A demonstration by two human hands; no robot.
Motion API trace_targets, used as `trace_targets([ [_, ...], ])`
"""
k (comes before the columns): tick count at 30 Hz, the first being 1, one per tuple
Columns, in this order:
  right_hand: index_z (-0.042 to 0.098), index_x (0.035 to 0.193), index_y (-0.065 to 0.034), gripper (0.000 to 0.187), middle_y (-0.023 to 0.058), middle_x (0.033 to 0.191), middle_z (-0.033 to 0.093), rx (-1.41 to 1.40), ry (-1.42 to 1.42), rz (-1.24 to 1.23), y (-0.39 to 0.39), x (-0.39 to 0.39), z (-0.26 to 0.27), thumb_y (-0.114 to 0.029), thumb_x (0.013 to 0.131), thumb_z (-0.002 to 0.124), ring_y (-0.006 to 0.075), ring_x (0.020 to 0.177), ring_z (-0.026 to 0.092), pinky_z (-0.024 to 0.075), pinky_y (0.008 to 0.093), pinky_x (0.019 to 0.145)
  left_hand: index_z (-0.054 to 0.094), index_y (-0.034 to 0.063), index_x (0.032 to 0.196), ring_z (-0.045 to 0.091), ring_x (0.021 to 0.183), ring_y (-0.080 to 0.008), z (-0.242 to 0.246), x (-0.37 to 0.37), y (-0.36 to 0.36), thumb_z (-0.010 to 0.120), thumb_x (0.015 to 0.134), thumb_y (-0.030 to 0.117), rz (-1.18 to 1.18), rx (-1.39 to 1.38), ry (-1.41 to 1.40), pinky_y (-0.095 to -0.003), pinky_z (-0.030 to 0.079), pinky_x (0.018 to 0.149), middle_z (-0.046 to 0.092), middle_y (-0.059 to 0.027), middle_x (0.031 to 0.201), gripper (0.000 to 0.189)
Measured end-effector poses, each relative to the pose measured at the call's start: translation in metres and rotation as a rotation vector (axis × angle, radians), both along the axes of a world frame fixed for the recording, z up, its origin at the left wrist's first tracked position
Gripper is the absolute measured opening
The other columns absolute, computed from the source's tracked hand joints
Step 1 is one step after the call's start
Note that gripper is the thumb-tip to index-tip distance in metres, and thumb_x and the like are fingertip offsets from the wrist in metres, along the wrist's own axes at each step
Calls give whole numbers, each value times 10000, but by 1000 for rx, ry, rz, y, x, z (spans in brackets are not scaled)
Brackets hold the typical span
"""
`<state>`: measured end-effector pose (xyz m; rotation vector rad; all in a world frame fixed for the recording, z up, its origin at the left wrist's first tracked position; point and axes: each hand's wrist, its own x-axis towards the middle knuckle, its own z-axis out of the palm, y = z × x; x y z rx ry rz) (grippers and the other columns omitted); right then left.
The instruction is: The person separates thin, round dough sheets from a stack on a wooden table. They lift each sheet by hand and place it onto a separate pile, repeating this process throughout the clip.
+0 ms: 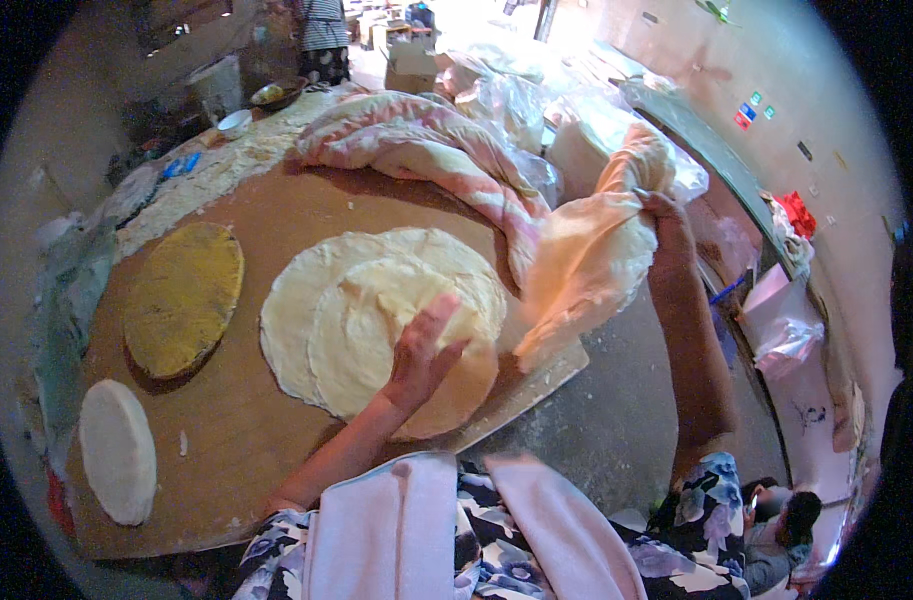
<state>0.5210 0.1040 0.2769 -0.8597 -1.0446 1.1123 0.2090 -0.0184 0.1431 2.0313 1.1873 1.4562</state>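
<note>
My left hand [426, 356] rests, fingers spread, on the right part of thin round dough sheets [366, 300] that overlap on a brown board [276, 450]. My right hand [662, 206] is raised at the board's right side, its fingers closed on a bunched cloth [599, 255] of pale orange tone that hangs down to the board's edge. To the left lies a yellowish round disc [186, 300], and nearer the front a white round disc [118, 450]. A pink and white folded cloth [426, 142] curves along the back of the board.
Plastic bags [509, 105] and a cardboard box [411, 67] stand behind the cloth. A white bowl [235, 123] and a dark pan [278, 94] sit at the back left. One person [325, 37] stands at the far back; other people [783, 532] are at the lower right.
</note>
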Motion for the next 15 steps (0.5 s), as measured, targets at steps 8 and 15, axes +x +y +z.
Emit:
trace_targets([
  [8, 470, 985, -38, 338, 117, 779, 586, -96, 258, 295, -10, -151, 4, -23, 648, 482, 227, 690, 588, 514, 335, 640, 494, 3, 1031, 508, 941, -300, 81, -51, 18, 615, 711, 118, 220, 134, 248, -374, 378, 809, 545, -151, 993, 362],
  [15, 555, 751, -5, 70, 94, 722, 569, -370, 364, 200, -35, -240, 2, -29, 695, 520, 214, 599, 547, 475, 320, 547, 499, -8, 1017, 517, 889, -305, 52, -61, -48, 616, 726, 189, 348, 213, 238, -394, 381, 783, 539, -163, 961, 371],
])
